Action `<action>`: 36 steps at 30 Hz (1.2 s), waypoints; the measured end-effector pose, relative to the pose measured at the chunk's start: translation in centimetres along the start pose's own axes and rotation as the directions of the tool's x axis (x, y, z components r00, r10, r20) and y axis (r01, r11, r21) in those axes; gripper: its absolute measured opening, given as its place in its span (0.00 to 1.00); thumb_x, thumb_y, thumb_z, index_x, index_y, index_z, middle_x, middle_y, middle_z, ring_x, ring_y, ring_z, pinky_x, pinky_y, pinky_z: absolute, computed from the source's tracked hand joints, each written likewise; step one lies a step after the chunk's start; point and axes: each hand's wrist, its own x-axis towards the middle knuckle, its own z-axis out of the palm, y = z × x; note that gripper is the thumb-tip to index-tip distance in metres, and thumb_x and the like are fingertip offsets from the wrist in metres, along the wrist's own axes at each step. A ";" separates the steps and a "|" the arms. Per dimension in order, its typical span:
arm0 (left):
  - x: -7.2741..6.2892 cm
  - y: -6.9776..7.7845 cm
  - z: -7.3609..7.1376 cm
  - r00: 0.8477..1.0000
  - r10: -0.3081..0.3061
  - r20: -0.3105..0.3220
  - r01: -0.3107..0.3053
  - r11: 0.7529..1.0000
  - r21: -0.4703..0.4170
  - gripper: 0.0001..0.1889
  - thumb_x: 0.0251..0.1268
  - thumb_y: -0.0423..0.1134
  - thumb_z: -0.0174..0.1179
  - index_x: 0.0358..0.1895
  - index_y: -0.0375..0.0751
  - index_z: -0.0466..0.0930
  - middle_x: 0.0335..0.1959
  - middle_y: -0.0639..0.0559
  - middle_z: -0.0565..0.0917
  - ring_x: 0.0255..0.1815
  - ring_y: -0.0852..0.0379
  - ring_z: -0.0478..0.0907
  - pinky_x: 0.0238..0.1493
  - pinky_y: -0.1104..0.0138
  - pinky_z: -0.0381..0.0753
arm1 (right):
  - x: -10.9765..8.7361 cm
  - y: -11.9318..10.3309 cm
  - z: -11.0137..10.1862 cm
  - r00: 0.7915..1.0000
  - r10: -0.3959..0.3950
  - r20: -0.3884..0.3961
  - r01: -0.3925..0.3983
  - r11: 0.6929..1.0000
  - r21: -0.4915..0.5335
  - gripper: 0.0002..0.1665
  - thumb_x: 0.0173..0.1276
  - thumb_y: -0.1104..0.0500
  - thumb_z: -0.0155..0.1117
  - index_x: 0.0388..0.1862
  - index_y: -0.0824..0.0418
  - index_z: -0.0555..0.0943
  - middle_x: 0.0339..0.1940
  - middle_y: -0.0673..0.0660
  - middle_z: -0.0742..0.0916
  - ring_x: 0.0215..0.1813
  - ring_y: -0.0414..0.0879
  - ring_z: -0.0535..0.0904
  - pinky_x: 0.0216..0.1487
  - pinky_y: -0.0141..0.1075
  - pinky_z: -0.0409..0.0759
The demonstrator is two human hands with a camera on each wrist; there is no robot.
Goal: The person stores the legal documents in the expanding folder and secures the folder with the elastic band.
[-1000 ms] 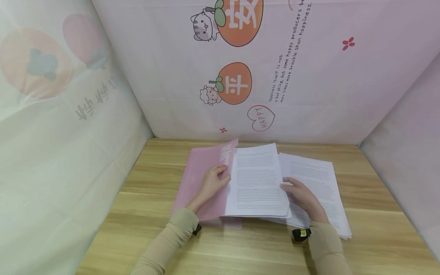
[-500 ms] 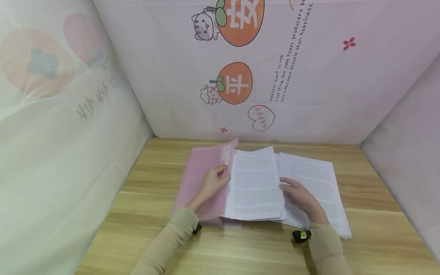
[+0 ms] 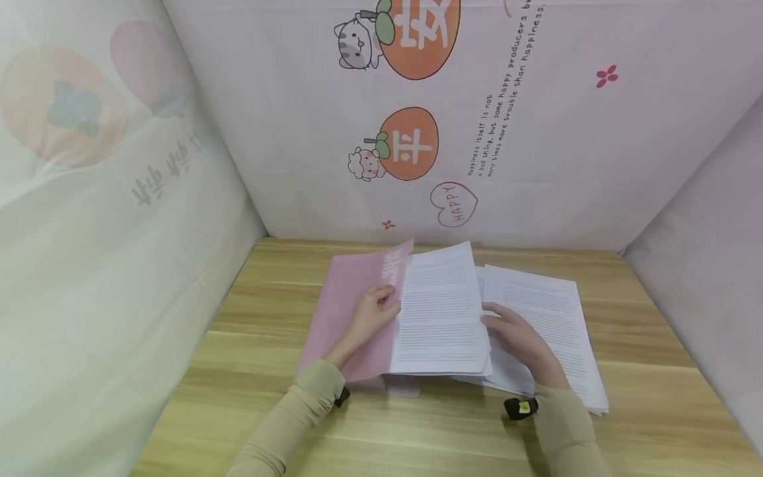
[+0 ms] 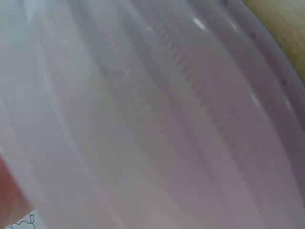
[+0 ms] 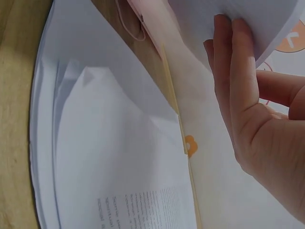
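A pink folder (image 3: 341, 298) with white lettering lies on the table, its cover lifted along the right side. My left hand (image 3: 366, 318) pinches that lifted edge; the left wrist view is filled by the folder's translucent pink plastic (image 4: 167, 124), with a bit of finger (image 4: 10, 195) at the left. Printed sheets (image 3: 441, 318) stand partly inside the folder, their left side behind the cover. My right hand (image 3: 523, 338) grips their right edge, with fingers on the underside of the sheets in the right wrist view and thumb on the opposite side.
A second stack of printed sheets (image 3: 554, 318) lies to the right, partly under my right hand; in the right wrist view this paper stack (image 5: 109, 143) has a bent corner. The wooden table (image 3: 417, 437) meets a printed cloth wall (image 3: 524, 212) at the back.
The held sheets have shifted a little left toward the folder, bowing and then straightening on the way. My right hand moved left with them; my left hand stayed put.
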 end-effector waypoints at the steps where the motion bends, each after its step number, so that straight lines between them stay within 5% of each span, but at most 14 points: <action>1: 0.0 0.0 0.0 1.000 0.001 0.002 -0.001 1.000 -0.003 0.22 0.59 0.39 0.62 0.56 0.31 0.82 0.57 0.39 0.84 0.53 0.46 0.82 0.56 0.55 0.84 | 0.0 -0.1 0.1 1.000 -0.006 0.005 0.006 1.000 0.004 0.39 0.78 0.49 0.48 0.79 0.66 0.53 0.72 0.71 0.71 0.60 0.43 0.80 0.59 0.28 0.80; 22: -0.1 0.3 0.0 1.000 0.022 0.006 -0.022 1.000 -0.006 0.22 0.59 0.37 0.62 0.56 0.29 0.81 0.57 0.36 0.84 0.53 0.44 0.83 0.58 0.55 0.84 | 1.1 -1.1 2.5 0.994 -0.088 0.060 0.085 0.995 0.045 0.32 0.79 0.55 0.47 0.76 0.68 0.58 0.66 0.72 0.76 0.58 0.47 0.82 0.57 0.31 0.82; 30: -0.1 0.2 0.0 1.000 0.012 0.013 -0.012 1.000 -0.005 0.22 0.60 0.37 0.62 0.56 0.30 0.81 0.57 0.37 0.83 0.53 0.45 0.83 0.57 0.55 0.84 | 1.1 -1.3 2.7 0.990 -0.095 0.108 0.093 0.995 0.029 0.32 0.79 0.55 0.46 0.77 0.65 0.56 0.69 0.73 0.74 0.66 0.60 0.77 0.63 0.45 0.82; 36: 0.0 0.1 0.1 1.000 0.004 0.013 -0.004 1.000 0.001 0.22 0.60 0.38 0.62 0.57 0.30 0.81 0.57 0.38 0.83 0.53 0.46 0.83 0.57 0.56 0.85 | 1.2 -1.2 3.1 0.994 -0.080 0.074 0.077 0.996 0.038 0.34 0.78 0.58 0.48 0.78 0.65 0.55 0.69 0.74 0.73 0.63 0.56 0.80 0.59 0.40 0.84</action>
